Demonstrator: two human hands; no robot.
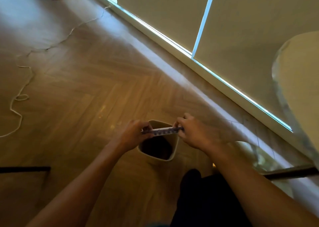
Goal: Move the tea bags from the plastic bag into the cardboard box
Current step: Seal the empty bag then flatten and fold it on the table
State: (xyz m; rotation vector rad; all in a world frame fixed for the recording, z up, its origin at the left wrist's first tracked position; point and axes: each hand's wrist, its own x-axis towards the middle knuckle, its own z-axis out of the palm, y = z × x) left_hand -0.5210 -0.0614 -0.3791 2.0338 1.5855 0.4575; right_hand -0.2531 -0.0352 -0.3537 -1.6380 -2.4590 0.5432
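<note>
Left hand point(136, 135) and right hand point(191, 133) each pinch one end of a flat packet point(162, 130), white with purple print, held edge-on just above the waste bin point(158, 123). Neither tea bags nor box show. If this is the emptied bag, the transfer is likely done.

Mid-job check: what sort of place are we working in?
Likely a living room or lounge: herringbone wood floor, drawn window blinds, round marble-look table. The left hand and right hand pinch a flat printed pack over a small bin.
</note>
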